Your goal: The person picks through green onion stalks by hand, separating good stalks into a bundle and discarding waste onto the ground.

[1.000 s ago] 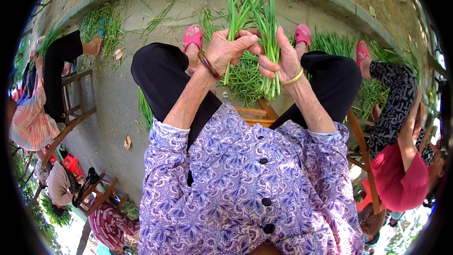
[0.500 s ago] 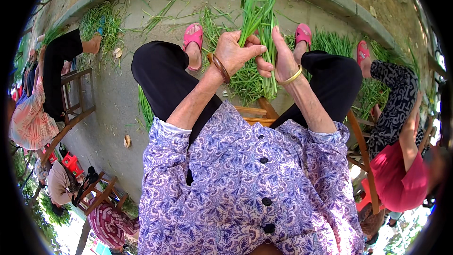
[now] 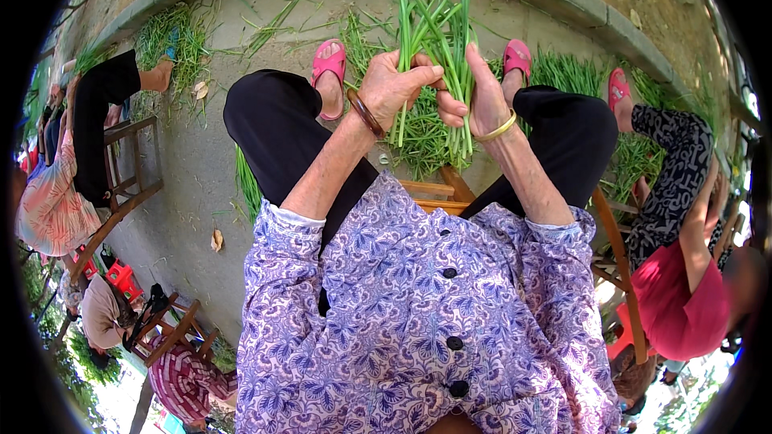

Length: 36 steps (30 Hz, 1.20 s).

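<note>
My left hand [image 3: 389, 87], a brown bangle at its wrist, is closed on a few long green stalks that look like chives; their leaves rise above the fingers and their pale ends show below. Just right of it, my right hand [image 3: 481, 100], with a gold-coloured bangle, holds a thicker bunch of the same chives [image 3: 459, 36] between fingers and thumb. The two bunches cross above the hands. Beneath them, between my feet, lies a loose pile of cut greens [image 3: 422, 141].
A wooden stool [image 3: 441, 193] shows between my knees. Greens [image 3: 181, 44] lie at the left, and more greens [image 3: 563, 72] by my right foot. People sit on both sides, one in a red top [image 3: 683, 305]. A kerb [image 3: 555, 0] runs across the far side.
My left hand has turned and shifted slightly, and its stalks now stand more upright, apart from the other bunch, with their ends hanging below. The right hand has hardly moved.
</note>
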### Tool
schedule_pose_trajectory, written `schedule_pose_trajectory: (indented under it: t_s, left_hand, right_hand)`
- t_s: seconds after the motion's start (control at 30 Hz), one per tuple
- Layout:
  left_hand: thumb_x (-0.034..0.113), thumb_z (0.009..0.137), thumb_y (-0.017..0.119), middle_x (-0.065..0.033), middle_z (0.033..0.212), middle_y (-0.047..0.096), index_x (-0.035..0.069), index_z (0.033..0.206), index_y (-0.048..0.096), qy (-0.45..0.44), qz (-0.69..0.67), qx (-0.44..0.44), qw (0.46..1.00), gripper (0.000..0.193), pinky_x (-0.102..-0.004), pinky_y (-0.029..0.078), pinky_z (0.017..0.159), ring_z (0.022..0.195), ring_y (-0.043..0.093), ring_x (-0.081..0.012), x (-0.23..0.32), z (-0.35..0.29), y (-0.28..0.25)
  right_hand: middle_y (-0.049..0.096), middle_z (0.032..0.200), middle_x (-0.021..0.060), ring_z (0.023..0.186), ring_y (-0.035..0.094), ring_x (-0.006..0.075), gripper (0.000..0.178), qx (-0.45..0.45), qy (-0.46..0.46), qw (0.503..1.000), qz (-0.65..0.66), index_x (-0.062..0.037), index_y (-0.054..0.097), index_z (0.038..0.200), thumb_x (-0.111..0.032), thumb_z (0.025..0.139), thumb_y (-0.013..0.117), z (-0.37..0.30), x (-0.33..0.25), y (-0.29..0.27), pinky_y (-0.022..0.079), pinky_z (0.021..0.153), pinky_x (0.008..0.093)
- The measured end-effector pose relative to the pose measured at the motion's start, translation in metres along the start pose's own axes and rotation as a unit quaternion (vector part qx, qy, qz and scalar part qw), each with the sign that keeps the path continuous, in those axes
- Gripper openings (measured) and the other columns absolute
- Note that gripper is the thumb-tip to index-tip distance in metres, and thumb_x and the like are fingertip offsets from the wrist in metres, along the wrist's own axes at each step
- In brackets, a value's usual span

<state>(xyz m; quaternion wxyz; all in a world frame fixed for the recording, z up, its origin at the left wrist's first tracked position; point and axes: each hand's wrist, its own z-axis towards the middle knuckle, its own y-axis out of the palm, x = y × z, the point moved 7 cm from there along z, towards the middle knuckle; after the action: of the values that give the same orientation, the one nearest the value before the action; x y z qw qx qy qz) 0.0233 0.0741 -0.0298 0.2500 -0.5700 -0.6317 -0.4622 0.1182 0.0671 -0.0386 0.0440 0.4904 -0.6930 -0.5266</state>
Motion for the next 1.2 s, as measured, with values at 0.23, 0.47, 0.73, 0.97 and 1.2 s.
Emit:
schedule_pose_trajectory:
  t_s: [0.23, 0.47, 0.73, 0.97, 1.2]
  left_hand:
    - [0.033, 0.085, 0.045, 0.0034, 0.065, 0.044, 0.003, 0.089, 0.053, -0.033, -0.063, 0.008, 0.997, 0.031, -0.0162, 0.026, 0.035, 0.041, 0.031, -0.0028, -0.002, 0.005, -0.008]
    - [0.040, 0.086, 0.039, 0.0011, 0.074, 0.045, 0.003, 0.095, 0.049, -0.092, -0.114, 0.001, 0.989, 0.039, -0.0158, 0.028, 0.037, 0.048, 0.033, -0.0039, -0.017, 0.012, -0.009]
    - [0.041, 0.083, 0.044, 0.0038, 0.058, 0.043, 0.005, 0.083, 0.052, -0.095, -0.058, 0.021, 0.994, 0.037, -0.0172, 0.027, 0.037, 0.048, 0.037, -0.0037, -0.030, 0.016, -0.009]
    - [0.036, 0.082, 0.048, 0.0036, 0.054, 0.043, 0.009, 0.072, 0.050, -0.098, -0.050, 0.061, 0.992, 0.029, -0.0205, 0.027, 0.036, 0.045, 0.038, -0.0057, -0.041, 0.022, -0.014]
    - [0.034, 0.082, 0.046, -0.0011, 0.067, 0.051, 0.006, 0.083, 0.055, -0.123, -0.067, 0.063, 0.988, 0.029, -0.0204, 0.034, 0.044, 0.054, 0.044, -0.0076, -0.036, 0.015, -0.009]
  right_hand:
    - [0.040, 0.058, -0.0021, 0.034, 0.031, 0.0051, 0.017, 0.039, -0.047, 0.998, 0.020, -0.0064, 0.046, 0.070, -0.018, 0.081, 0.052, 0.000, -0.007, -0.009, 0.030, 0.031, 0.0204]
    - [0.036, 0.051, -0.0040, 0.034, 0.033, 0.0047, 0.016, 0.045, -0.028, 0.999, 0.012, -0.0076, 0.046, 0.070, -0.017, 0.079, 0.055, 0.001, 0.001, -0.008, 0.030, 0.031, 0.0197]
    - [0.054, 0.058, 0.0043, 0.033, 0.034, 0.0046, 0.017, 0.090, -0.039, 0.985, -0.139, -0.0017, 0.052, 0.081, -0.008, 0.070, 0.063, -0.003, 0.013, -0.001, 0.026, 0.029, 0.0193]
    - [0.048, 0.054, -0.0006, 0.034, 0.035, 0.0043, 0.019, 0.100, -0.064, 0.966, -0.229, -0.0012, 0.055, 0.080, -0.011, 0.068, 0.067, -0.004, 0.013, 0.001, 0.026, 0.030, 0.0190]
    - [0.048, 0.052, -0.0011, 0.034, 0.036, 0.0044, 0.019, 0.113, -0.143, 0.933, -0.310, -0.0012, 0.057, 0.080, -0.012, 0.068, 0.067, -0.002, 0.009, 0.003, 0.026, 0.031, 0.0187]
